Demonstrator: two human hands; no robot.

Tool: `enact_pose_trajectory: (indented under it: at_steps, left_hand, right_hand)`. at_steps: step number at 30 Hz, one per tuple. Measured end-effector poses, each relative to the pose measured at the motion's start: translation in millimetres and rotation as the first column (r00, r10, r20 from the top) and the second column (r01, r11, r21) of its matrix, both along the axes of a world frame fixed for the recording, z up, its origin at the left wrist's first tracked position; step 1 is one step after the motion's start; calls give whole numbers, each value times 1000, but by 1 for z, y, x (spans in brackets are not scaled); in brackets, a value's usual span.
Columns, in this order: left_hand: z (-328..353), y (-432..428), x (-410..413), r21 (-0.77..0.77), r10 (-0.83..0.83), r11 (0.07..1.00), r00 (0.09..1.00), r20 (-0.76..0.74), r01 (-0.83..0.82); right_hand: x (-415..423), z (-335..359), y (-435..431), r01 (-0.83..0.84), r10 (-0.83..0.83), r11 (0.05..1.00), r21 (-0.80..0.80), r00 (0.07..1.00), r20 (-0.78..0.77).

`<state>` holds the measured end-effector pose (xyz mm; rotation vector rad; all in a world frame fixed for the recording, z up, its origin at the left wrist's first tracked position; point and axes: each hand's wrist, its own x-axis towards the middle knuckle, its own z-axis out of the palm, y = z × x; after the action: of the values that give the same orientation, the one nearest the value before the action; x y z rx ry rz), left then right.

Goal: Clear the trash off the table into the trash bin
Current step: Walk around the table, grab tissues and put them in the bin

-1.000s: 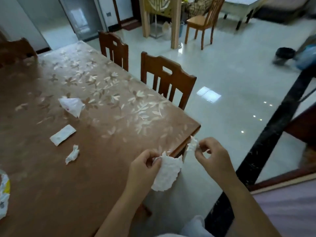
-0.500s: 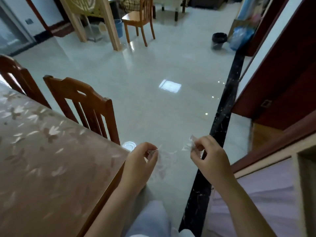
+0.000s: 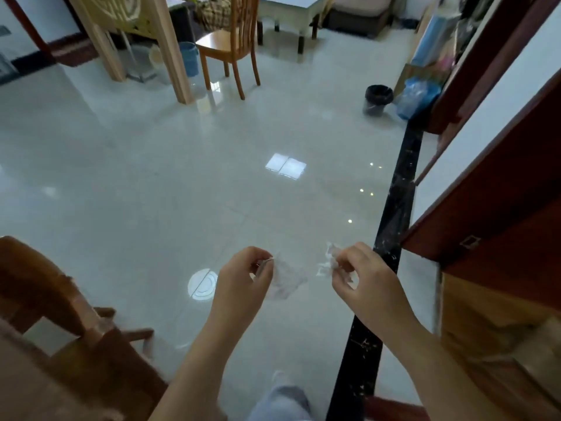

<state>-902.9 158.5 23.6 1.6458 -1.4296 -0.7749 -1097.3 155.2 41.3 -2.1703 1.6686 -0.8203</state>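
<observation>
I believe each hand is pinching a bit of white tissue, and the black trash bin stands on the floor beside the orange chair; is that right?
Not quite. In the head view the black trash bin stands beside a blue plastic bag by the right wall, well apart from the orange chair. The rest holds: the left hand and right hand each pinch white tissue.

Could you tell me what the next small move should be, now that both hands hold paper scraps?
Probably walk ahead toward the black bin. The left hand pinches a tissue and the right hand pinches a crumpled scrap, both over open floor, with the bin far across the room.
</observation>
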Motion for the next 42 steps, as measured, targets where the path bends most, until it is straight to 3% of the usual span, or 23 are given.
enact_pose_trajectory:
  at_steps: [8,17,26,33,37,42]
  left_hand:
    - [2,-106,37,-11,99,995,995,7,-99]
    - [3,-247,116,-45,375,926,927,21,-374]
    - [34,-354,223,-100,655,754,754,44,-649]
    - [17,-366,335,-5,842,540,539,34,-842]
    - [6,-375,430,1,898,436,435,62,-900]
    - [15,-379,552,2,926,376,376,26,-927]
  right_hand:
    - [42,-10,-138,-97,93,994,43,991,99]
    - [124,-13,-332,-298,299,954,-30,946,125]
    - [273,16,-508,-589,591,806,-55,801,99]
    - [434,-4,-542,-828,823,560,-7,556,119]
    - [539,-9,-560,-857,854,515,-23,510,105]
    - [673,10,-578,-886,882,463,-7,460,104]
